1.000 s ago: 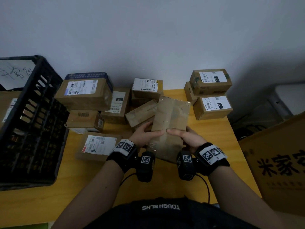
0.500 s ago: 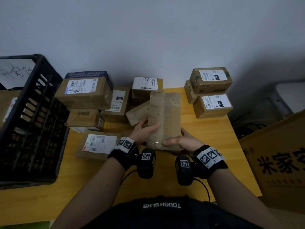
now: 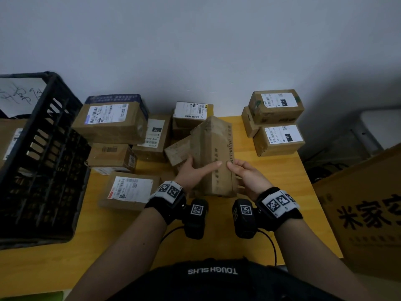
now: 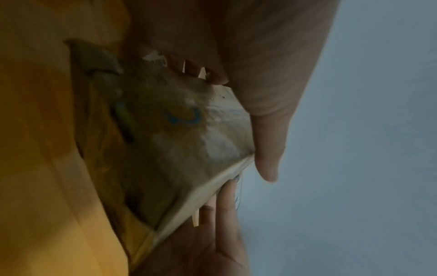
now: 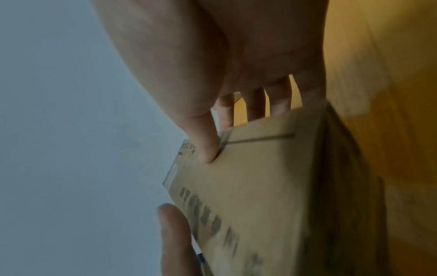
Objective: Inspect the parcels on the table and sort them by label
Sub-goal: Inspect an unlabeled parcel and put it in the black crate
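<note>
Head view: both hands hold a long cardboard parcel (image 3: 213,157) up over the yellow desk (image 3: 112,231), left hand (image 3: 192,172) and right hand (image 3: 248,175) with fingers clamped on its near end. No shipping label faces up, so it likely needs turning until one shows. The black crate (image 3: 46,170) at the left holds something I cannot make out.

Left wrist view: the thumb and fingers (image 4: 224,201) pinch the parcel's edge.

Right wrist view: the fingers (image 5: 256,104) wrap behind it and the thumb presses its printed face.
</note>
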